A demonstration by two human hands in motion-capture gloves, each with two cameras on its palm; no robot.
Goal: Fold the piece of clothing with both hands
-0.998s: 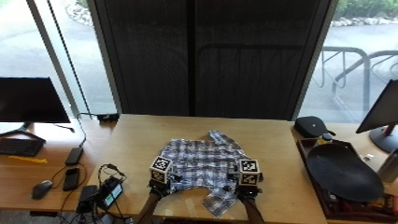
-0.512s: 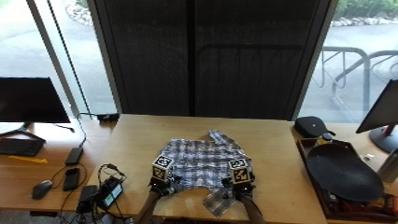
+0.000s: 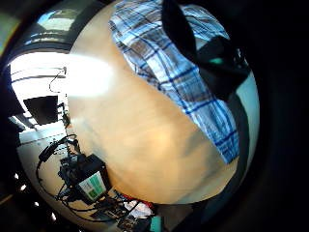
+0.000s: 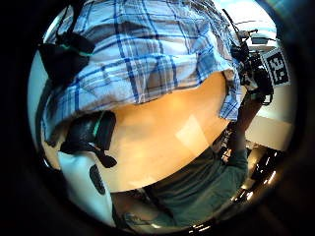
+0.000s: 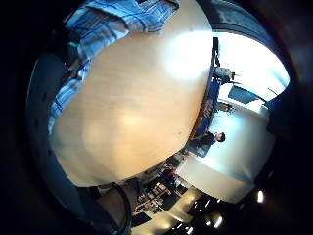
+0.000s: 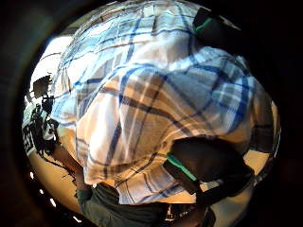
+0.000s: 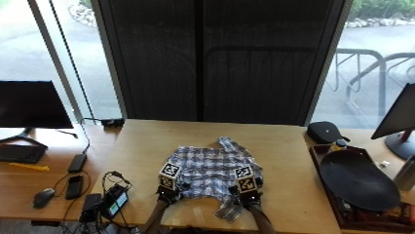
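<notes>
A blue-and-white plaid shirt (image 7: 211, 167) lies crumpled on the wooden table (image 7: 285, 151), near its front edge. My left hand (image 7: 167, 189) grips the shirt's near left edge. My right hand (image 7: 247, 192) grips its near right edge, beside a flap that hangs toward me. In the left thumb side palm view, black fingers (image 4: 64, 59) and the thumb (image 4: 91, 130) pinch the plaid cloth (image 4: 147, 54) above the tabletop. The right thumb side palm view is filled by cloth (image 6: 151, 104), held between fingers (image 6: 213, 28) and thumb (image 6: 208, 163).
Left of the shirt, a small device with cables (image 7: 113, 202) sits at the table's corner. A side desk holds a phone (image 7: 74, 183), a mouse (image 7: 43, 196) and a monitor (image 7: 32, 105). On the right stand a black pouch (image 7: 324, 131) and a black round tray (image 7: 356, 180).
My right hand has slid a little to the left along the shirt's near edge, bunching the cloth. My left hand has stayed almost where it was.
</notes>
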